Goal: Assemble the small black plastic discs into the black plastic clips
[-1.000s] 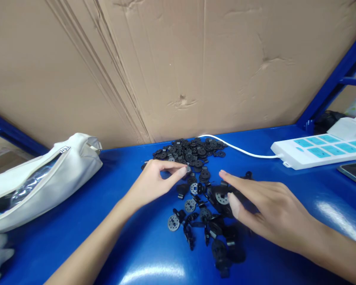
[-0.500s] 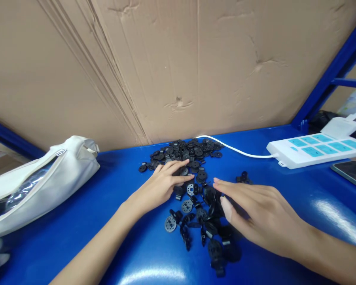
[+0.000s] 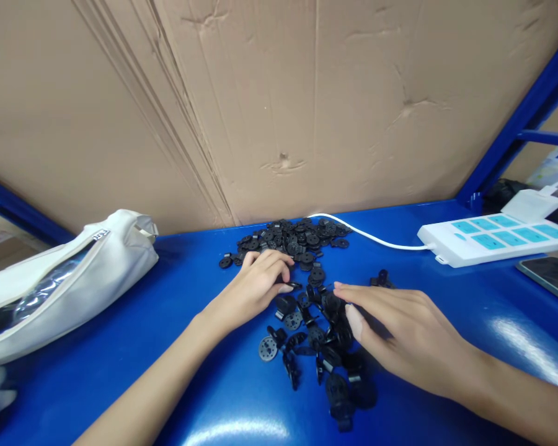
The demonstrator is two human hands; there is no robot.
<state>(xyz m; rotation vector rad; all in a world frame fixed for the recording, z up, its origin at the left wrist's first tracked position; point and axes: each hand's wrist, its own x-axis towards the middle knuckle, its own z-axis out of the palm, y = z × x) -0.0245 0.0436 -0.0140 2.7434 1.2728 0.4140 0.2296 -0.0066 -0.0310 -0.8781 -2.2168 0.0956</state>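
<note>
My left hand (image 3: 263,279) is at the front edge of the far pile of black round discs (image 3: 297,235). Its fingers are curled, with thumb and fingertips pinched by a small dark disc (image 3: 295,285). My right hand (image 3: 407,337) rests against the right side of a nearer heap of black clip pieces (image 3: 328,347), its fingers stretched out and thumb apart, holding nothing. A grey disc with holes (image 3: 268,349) lies at the left edge of the nearer heap.
A white zipped pouch (image 3: 116,266) lies at the left on the blue table (image 3: 204,384). At the right are a white power strip (image 3: 497,238) with its cable and a phone (image 3: 551,279). Brown cardboard (image 3: 270,111) stands behind.
My left hand's fingers have curled in from a spread pose, and a dark disc now shows at their tips. My right hand has hardly moved.
</note>
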